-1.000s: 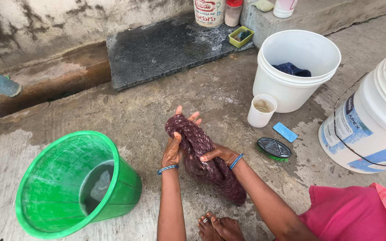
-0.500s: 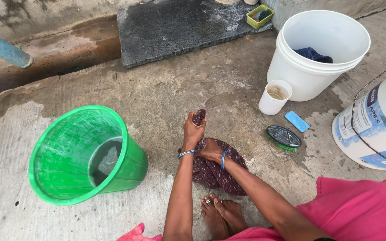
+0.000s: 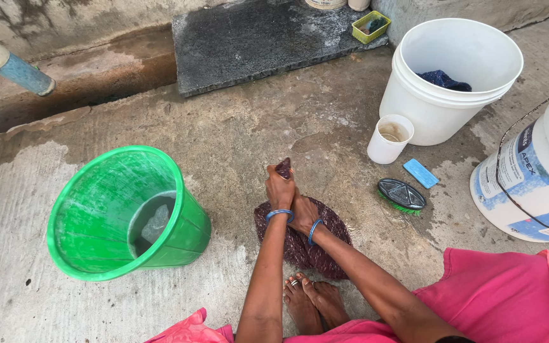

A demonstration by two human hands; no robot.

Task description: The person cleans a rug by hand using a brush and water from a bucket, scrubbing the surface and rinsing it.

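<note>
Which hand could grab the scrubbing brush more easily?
Probably the right hand: it lies on the maroon cloth on the side of the brush, while the left hand clutches the cloth's raised end.

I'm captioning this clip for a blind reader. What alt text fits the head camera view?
Seen from above, a person's left hand and right hand press a wet maroon cloth against a concrete floor. A green bucket holding a little water stands to the left; a white bucket, a white cup, a scrub brush and a blue soap bar lie to the right.
</note>
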